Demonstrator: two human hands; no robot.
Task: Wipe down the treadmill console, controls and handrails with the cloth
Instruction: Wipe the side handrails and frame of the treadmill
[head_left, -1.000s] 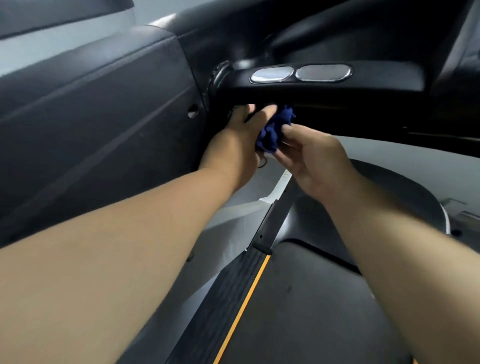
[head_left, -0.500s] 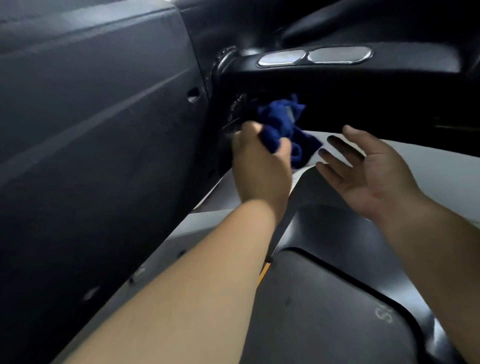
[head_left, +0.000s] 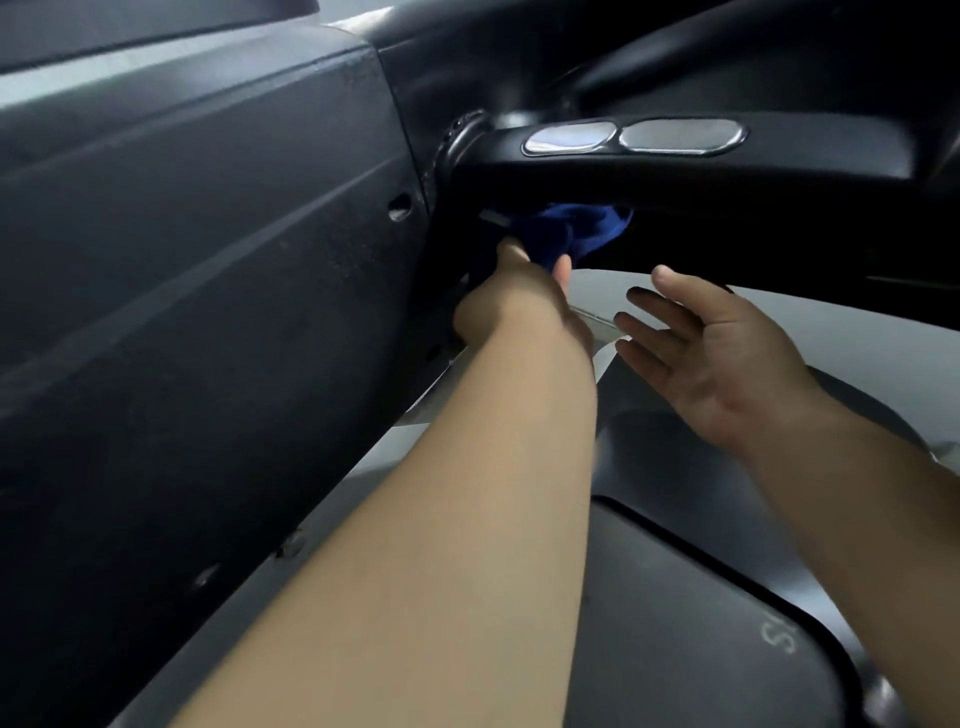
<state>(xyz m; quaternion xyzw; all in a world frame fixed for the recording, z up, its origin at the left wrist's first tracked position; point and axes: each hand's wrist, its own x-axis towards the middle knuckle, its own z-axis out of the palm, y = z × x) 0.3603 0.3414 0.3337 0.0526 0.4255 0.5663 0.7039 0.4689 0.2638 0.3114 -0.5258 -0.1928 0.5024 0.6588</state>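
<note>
Left hand (head_left: 519, 306) fingers hidden behind cloth (head_left: 566, 228); handrail (head_left: 675, 171) underside dark.

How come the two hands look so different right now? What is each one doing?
The left hand is closed around the blue cloth, while the right hand is open, fingers spread, holding nothing. The left hand reaches up under the black handrail, pushing the cloth against it; the right hand hangs lower, in the air, touching nothing. Both are bare, and both arms reach forward.

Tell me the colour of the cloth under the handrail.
Dark blue cloth, held by the left hand; the head view shows it.
</note>
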